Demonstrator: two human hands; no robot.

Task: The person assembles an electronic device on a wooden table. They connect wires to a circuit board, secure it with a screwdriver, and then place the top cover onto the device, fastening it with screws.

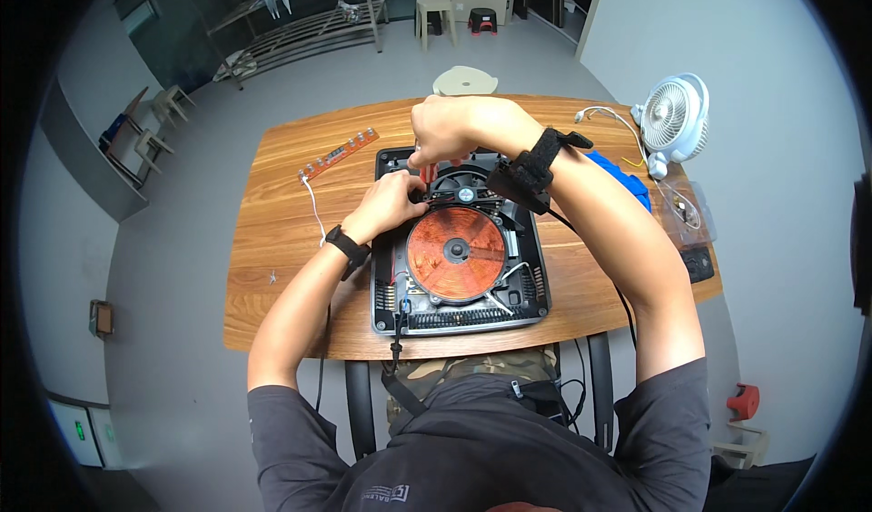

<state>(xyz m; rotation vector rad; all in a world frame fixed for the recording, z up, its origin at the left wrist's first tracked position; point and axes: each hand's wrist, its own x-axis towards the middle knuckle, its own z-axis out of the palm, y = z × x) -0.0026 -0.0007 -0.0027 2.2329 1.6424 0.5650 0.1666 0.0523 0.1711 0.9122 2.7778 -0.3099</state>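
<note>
An opened induction cooker (538, 280) lies in front of me on the wooden table, its round copper coil (436, 262) facing up. Beyond the coil sits a black cooling fan (445, 185) with a pale round label at its hub. My right hand (442, 129) is closed around the red handle of a screwdriver (429, 174), held upright with its shaft pointing down beside the fan. Close to the lower end of that shaft, the fingers of my left hand (389, 205) are drawn together at the fan's left edge. What they pinch, if anything, is hidden.
A red strip-shaped board (338, 156) with a white cable lies at the table's far left. Toward the right edge are a white desk fan (670, 117), blue cloth (622, 178) and a clear plastic box (686, 217). A pale stool (465, 80) stands beyond the table.
</note>
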